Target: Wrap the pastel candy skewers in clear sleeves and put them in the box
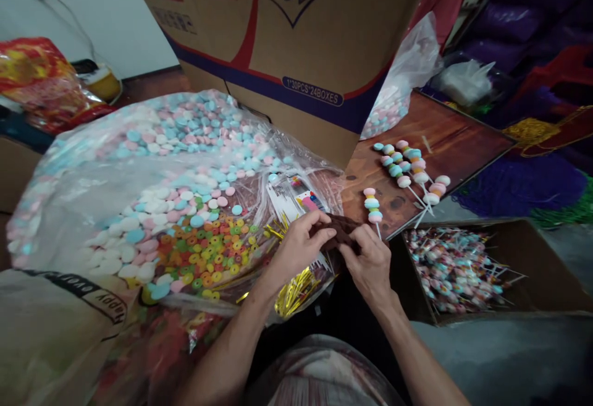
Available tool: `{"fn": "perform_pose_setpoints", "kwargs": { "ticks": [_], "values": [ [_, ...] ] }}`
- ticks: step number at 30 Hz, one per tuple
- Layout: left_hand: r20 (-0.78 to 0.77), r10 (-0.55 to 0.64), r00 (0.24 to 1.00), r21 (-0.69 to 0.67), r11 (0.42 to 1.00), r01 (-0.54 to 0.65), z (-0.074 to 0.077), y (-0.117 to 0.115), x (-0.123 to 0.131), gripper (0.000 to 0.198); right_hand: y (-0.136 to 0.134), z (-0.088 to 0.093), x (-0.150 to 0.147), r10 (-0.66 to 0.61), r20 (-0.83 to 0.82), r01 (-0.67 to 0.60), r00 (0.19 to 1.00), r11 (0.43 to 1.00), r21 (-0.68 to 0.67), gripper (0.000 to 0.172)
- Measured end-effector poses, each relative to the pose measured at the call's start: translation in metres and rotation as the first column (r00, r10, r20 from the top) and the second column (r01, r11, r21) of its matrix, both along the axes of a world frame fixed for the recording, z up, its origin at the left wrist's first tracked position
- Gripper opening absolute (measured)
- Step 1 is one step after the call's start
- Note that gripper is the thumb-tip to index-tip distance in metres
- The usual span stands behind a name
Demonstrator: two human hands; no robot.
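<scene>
My left hand (300,242) pinches one end of a dark brown, thin, crumpled piece (340,232); whether it is cloth or film I cannot tell. The other end is between the closed fingers of my right hand (369,262). Just beyond my right hand lies a candy stick (372,205) threaded with pink, blue and white candies. Under and beside my left hand are gold twist ties (296,291) and a stack of printed clear wrappers (296,196). Small ring candies (208,248) in orange, yellow and green lie left of my left wrist.
A large clear plastic sheet or bag (134,180) carries many pastel candies. A tall cardboard box (278,41) stands behind. More candy sticks (410,165) lie on the wooden tabletop (458,140). At lower right, an open carton (546,270) holds many wrapped candy sticks (458,270).
</scene>
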State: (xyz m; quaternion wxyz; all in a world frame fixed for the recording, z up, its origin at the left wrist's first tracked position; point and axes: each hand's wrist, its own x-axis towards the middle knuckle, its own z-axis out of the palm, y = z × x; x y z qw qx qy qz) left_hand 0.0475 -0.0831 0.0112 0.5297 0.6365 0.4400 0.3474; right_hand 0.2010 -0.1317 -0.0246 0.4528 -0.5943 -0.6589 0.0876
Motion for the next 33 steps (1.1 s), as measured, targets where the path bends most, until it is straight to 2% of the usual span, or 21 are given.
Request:
{"fn": "perform_pose_setpoints", "kwargs": {
  "ticks": [2, 5, 7, 9, 11, 13, 17, 20, 22, 24, 27, 31, 33],
  "values": [
    [-0.113, 0.076, 0.991, 0.085, 0.994, -0.066, 0.000, 0.000, 0.000, 0.018, 0.001, 0.000, -0.002, 0.015, -0.006, -0.014, 1.000, 1.000, 0.012, 0.028],
    [-0.281, 0.209, 0.937, 0.196, 0.968, -0.157, -0.003, 0.000, 0.002, 0.032, 0.004, 0.003, -0.001, 0.118, -0.078, -0.120, 0.990, 0.993, -0.021, 0.020],
    [-0.302, 0.226, 0.926, 0.186, 0.967, -0.175, -0.006, 0.001, 0.004, 0.035, 0.004, 0.005, 0.002, 0.201, -0.162, -0.213, 0.966, 0.975, -0.059, 0.011],
    [-0.253, 0.213, 0.944, 0.129, 0.974, -0.186, -0.008, 0.005, 0.003, 0.034, 0.003, 0.007, 0.005, 0.228, -0.248, -0.258, 0.942, 0.962, -0.093, 0.011],
    [-0.189, 0.236, 0.953, 0.095, 0.970, -0.222, -0.010, 0.014, 0.000, 0.031, 0.002, 0.009, 0.006, 0.160, -0.308, -0.209, 0.938, 0.969, -0.131, 0.013],
    [-0.184, 0.305, 0.934, 0.130, 0.950, -0.285, -0.011, 0.027, -0.005, 0.026, 0.003, 0.010, 0.004, 0.028, -0.346, -0.094, 0.938, 0.980, -0.176, 0.014],
    [-0.361, 0.428, 0.829, 0.326, 0.890, -0.318, -0.017, 0.061, -0.016, 0.014, 0.008, 0.009, -0.007, -0.208, -0.397, 0.133, 0.894, 0.969, -0.209, 0.030],
    [-0.491, 0.422, 0.762, 0.386, 0.890, -0.244, -0.026, 0.079, -0.018, 0.020, 0.011, 0.006, -0.013, -0.242, -0.382, 0.183, 0.892, 0.966, -0.186, 0.036],
    [-0.528, 0.407, 0.746, 0.374, 0.899, -0.226, -0.031, 0.086, -0.017, 0.011, 0.011, 0.003, -0.014, -0.190, -0.342, 0.129, 0.920, 0.973, -0.194, 0.029],
    [-0.526, 0.409, 0.745, 0.350, 0.903, -0.248, -0.034, 0.088, -0.016, 0.004, 0.010, 0.002, -0.013, -0.145, -0.322, 0.073, 0.935, 0.972, -0.225, 0.024],
    [-0.458, 0.432, 0.777, 0.328, 0.895, -0.303, -0.030, 0.086, -0.017, 0.010, 0.007, 0.003, -0.010, -0.128, -0.380, 0.032, 0.916, 0.968, -0.248, 0.025],
    [-0.282, 0.444, 0.851, 0.305, 0.882, -0.359, -0.009, 0.067, -0.018, 0.011, 0.010, 0.015, -0.011, -0.141, -0.477, 0.035, 0.867, 0.974, -0.223, 0.022],
    [-0.172, 0.436, 0.883, 0.293, 0.879, -0.377, 0.004, 0.051, -0.014, 0.010, 0.017, 0.025, -0.016, -0.123, -0.561, -0.023, 0.819, 0.969, -0.247, 0.024]
  ]
}}
